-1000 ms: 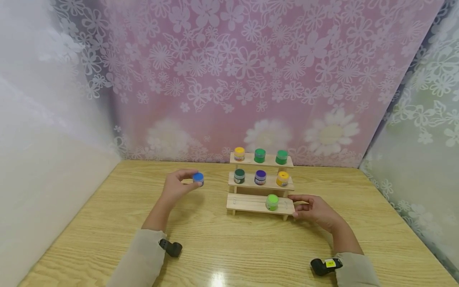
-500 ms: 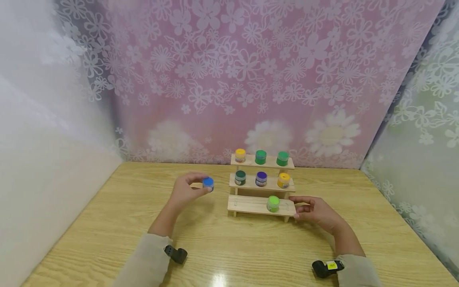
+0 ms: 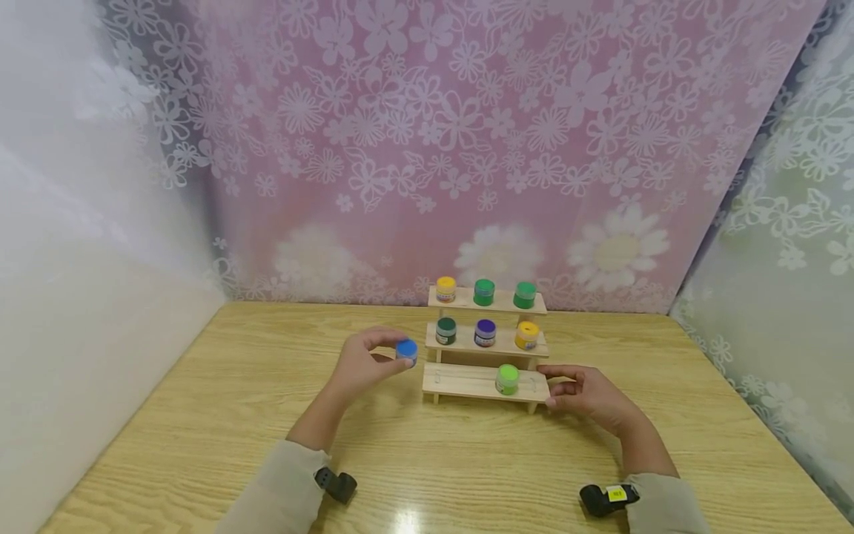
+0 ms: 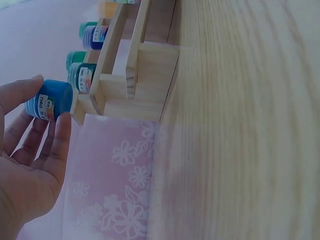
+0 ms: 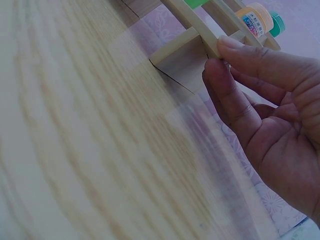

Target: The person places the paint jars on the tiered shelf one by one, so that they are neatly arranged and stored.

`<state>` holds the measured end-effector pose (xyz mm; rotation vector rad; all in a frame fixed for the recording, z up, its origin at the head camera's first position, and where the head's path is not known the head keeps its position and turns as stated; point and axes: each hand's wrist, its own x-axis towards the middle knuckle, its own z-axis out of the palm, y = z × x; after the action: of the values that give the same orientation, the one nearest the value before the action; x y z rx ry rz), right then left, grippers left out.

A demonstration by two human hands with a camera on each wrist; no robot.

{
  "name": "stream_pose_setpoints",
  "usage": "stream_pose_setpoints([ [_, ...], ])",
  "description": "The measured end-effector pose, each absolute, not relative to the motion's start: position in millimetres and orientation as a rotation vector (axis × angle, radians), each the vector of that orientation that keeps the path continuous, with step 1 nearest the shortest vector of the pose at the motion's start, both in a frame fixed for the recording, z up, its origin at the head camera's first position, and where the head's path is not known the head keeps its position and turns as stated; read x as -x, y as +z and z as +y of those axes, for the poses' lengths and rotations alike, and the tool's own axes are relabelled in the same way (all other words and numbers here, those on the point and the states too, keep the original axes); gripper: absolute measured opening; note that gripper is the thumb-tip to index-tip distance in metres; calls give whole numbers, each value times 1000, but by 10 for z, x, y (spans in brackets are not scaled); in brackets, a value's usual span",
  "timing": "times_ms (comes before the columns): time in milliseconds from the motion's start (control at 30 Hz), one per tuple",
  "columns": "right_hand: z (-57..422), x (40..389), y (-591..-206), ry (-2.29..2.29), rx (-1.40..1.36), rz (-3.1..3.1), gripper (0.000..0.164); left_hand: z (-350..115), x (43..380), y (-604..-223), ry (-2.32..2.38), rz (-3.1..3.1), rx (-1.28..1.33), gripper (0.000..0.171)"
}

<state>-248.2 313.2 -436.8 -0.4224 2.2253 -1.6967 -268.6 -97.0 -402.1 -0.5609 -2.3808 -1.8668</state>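
My left hand (image 3: 360, 365) pinches a small blue paint jar (image 3: 406, 352) between thumb and fingers, left of a three-tier wooden display stand (image 3: 460, 380). In the left wrist view the jar (image 4: 52, 100) shows a printed label, and it is held above the tabletop. My right hand (image 3: 587, 397) grips the right end of the stand's lowest shelf. Close up in the right wrist view, thumb and fingertips (image 5: 220, 67) meet at the shelf's corner. On that shelf, toward the right, sits a light green paint jar (image 3: 507, 380).
The middle shelf holds dark green (image 3: 445, 331), purple (image 3: 485, 333) and yellow (image 3: 527, 336) jars. Along the top stand a yellow jar (image 3: 445, 289) and two green jars (image 3: 483, 292). Behind the wooden table (image 3: 400, 467) hangs a pink floral curtain (image 3: 414, 148).
My left hand has carried the blue paint jar rightward and a little nearer to me, closer to the stand. My right hand keeps its hold on the shelf end.
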Motion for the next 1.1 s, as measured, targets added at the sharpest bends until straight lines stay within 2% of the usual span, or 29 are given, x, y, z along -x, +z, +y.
stream_pose_setpoints([
  [600,3153,2480,-4393,-1693,423,2235,70,-631,2625,-3961,-1927,-2314,739,36],
  [1100,3153,2515,-4404,-1661,420,2268,70,-342,2687,-4091,-1937,-2454,689,32],
])
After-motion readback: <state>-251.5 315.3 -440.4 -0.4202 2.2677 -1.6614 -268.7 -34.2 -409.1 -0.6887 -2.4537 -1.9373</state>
